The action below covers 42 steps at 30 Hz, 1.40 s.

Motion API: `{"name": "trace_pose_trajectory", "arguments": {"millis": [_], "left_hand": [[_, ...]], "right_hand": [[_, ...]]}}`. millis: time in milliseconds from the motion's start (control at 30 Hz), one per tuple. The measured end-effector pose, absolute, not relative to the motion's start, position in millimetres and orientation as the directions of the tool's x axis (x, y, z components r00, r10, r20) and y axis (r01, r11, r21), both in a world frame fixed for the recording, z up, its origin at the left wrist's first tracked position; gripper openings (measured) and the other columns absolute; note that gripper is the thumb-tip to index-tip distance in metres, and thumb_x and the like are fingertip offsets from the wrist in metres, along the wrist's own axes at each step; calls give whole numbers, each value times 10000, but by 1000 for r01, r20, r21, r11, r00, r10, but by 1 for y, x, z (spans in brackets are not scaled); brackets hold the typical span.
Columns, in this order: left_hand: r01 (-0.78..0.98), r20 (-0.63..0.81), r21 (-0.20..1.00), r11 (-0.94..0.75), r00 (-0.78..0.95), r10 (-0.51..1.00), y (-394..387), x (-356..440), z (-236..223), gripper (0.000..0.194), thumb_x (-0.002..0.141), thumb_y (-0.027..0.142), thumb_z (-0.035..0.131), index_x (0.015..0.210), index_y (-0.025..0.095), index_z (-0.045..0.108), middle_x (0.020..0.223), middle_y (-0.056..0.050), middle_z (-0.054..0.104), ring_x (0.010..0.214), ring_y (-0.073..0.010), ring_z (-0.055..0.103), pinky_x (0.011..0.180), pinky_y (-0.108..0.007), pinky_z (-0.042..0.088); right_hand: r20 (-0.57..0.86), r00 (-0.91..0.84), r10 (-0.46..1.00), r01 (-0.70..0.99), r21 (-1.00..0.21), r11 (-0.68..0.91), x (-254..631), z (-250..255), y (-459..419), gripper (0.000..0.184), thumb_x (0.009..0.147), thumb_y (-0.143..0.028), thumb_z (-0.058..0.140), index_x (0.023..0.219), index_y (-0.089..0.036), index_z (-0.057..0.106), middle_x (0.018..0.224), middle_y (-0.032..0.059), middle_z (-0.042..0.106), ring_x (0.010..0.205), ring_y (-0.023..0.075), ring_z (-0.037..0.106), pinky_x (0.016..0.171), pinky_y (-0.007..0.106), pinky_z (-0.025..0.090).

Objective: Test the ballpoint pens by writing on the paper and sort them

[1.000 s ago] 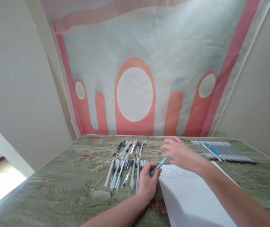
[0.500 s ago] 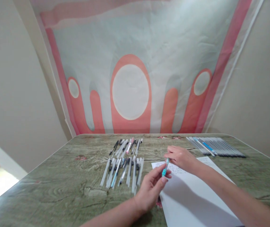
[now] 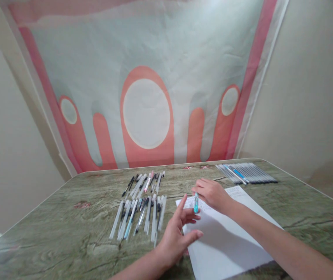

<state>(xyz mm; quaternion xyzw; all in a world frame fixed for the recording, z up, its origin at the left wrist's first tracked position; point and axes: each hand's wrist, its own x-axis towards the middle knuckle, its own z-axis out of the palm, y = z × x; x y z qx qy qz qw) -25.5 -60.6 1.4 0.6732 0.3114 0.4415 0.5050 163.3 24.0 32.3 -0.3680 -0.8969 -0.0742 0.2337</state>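
A short teal patterned pen point(image 3: 196, 203) points down from the fingertips of my right hand point(image 3: 212, 195), which pinches its upper end above the paper. My left hand point(image 3: 175, 237) is open just left of the pen, thumb and fingers spread apart. Whether a left fingertip still brushes the pen, I cannot tell. Below both hands lies a white sheet of paper point(image 3: 223, 243) with small handwriting along its top part. The right hand hides some of that writing.
Left of the paper, several pens point(image 3: 129, 219) lie in a loose row, with another group of pens point(image 3: 145, 182) behind it. At the back right, many grey pens point(image 3: 255, 174) and a few blue ones lie side by side. A patterned sheet point(image 3: 180, 77) covers the wall behind the table.
My left hand has let go of the teal pen and spread its fingers. The pen now hangs from my right hand. The whole view has shifted and tilted slightly.
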Motion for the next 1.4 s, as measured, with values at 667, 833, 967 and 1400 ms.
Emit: {"name": "trace_pose_trajectory", "arguments": {"millis": [667,833,967,1400], "left_hand": [[637,62,401,-658,698,714,-62,-26,3,538,781,434,502,1267,212,437,1363,-83,374,1258,-243,319,1047,-405,259],[648,45,358,-672,707,706,-63,-25,6,532,796,448,473,1271,213,426,1370,-74,365,1266,-229,306,1054,-398,254],[634,61,355,-687,717,694,-63,-25,7,520,803,444,463,1267,210,430,1364,-76,375,1265,-228,307,1054,-399,256],[634,68,351,-689,716,694,-61,-25,4,524,795,443,474,1260,203,440,1358,-88,380,1261,-242,314,1047,-414,268]], "right_hand": [[207,221,953,453,-887,87,304,-43,22,187,745,-383,499,719,-201,465,570,-22,542,537,132,512,508,245,382],[318,192,928,612,-779,140,308,-48,23,155,757,-331,476,653,-218,463,490,-54,434,461,102,398,466,226,304],[360,170,918,671,-724,160,308,-46,23,137,759,-302,470,648,-223,462,496,-50,432,478,108,405,490,237,307],[373,131,918,733,-660,164,312,-48,24,112,752,-273,459,651,-229,440,498,-49,427,482,123,403,493,250,298]]}}
